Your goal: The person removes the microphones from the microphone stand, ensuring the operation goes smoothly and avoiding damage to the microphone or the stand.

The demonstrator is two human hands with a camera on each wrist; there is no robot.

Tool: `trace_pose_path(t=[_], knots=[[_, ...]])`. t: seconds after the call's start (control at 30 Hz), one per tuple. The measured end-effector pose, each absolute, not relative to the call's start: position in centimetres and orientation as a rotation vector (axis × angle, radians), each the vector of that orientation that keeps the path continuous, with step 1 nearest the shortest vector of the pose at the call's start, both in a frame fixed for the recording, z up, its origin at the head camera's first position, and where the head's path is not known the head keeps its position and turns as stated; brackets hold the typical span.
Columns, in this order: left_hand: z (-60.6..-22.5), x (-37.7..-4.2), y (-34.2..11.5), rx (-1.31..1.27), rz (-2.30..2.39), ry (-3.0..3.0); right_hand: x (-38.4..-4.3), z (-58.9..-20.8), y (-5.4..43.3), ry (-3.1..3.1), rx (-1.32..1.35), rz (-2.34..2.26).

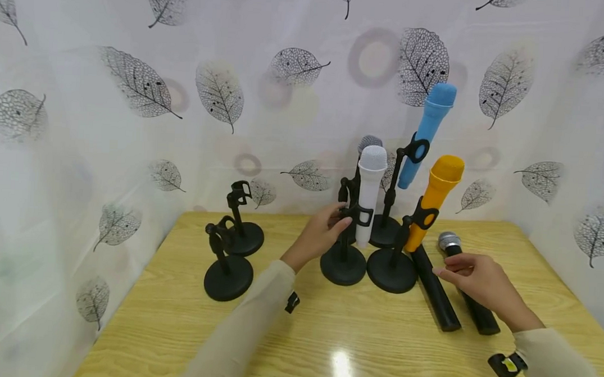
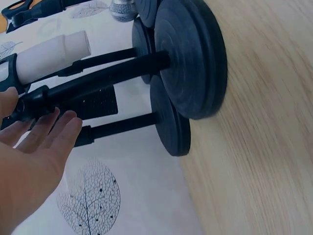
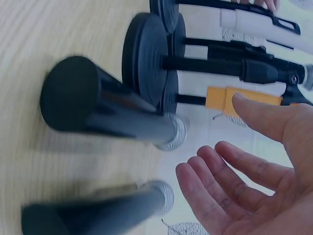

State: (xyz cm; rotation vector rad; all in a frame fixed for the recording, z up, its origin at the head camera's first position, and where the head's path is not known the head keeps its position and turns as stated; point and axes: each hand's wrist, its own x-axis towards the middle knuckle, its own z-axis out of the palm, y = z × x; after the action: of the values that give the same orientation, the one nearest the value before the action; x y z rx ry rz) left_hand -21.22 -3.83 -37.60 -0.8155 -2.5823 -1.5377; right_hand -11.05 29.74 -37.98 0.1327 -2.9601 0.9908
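At the centre of the head view, my left hand (image 1: 319, 232) holds a black microphone stand (image 1: 343, 265) near its clip, thumb on one side and fingers on the other. A white microphone (image 1: 370, 186) stands upright in that clip. My right hand (image 1: 484, 282) hovers over a black microphone (image 1: 480, 315) with a silver head, lying on the table. In the right wrist view its fingers (image 3: 222, 174) are loosely spread, with nothing between them and the thumb. Another black microphone (image 1: 436, 290) lies just left of it, its head hidden in the head view.
Orange (image 1: 436, 189) and blue (image 1: 426, 135) microphones tilt in stands to the right of the white one. A grey-headed microphone (image 1: 370, 142) is partly hidden behind. Two stands with vacant clips (image 1: 229, 278) are at the left of the wooden table (image 1: 174, 329). A leaf-print curtain (image 1: 305, 115) hangs behind.
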Motion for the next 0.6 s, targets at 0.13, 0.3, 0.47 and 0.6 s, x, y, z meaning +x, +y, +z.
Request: trace_pose_path(t=[0.13, 0.3, 0.47, 0.6], knots=[[-37.8, -21.7, -3.1, -0.810, -1.496, -2.548, -10.7, -38.2, 28.5, -2.961, 0.158, 1.001], [-37.9, -21.8, -3.0, -0.806, -1.455, -2.515, -10.4, -38.1, 27.2, -2.967, 0.168, 1.025], [-38.1, -21.9, -3.2, -0.843, -1.411, -2.506, -10.5, -38.2, 26.3, -2.972, 0.210, 1.029], [-38.0, -21.6, -3.6, -0.876, -1.359, -2.511, -10.6, -38.3, 25.7, -2.982, 0.240, 1.039]])
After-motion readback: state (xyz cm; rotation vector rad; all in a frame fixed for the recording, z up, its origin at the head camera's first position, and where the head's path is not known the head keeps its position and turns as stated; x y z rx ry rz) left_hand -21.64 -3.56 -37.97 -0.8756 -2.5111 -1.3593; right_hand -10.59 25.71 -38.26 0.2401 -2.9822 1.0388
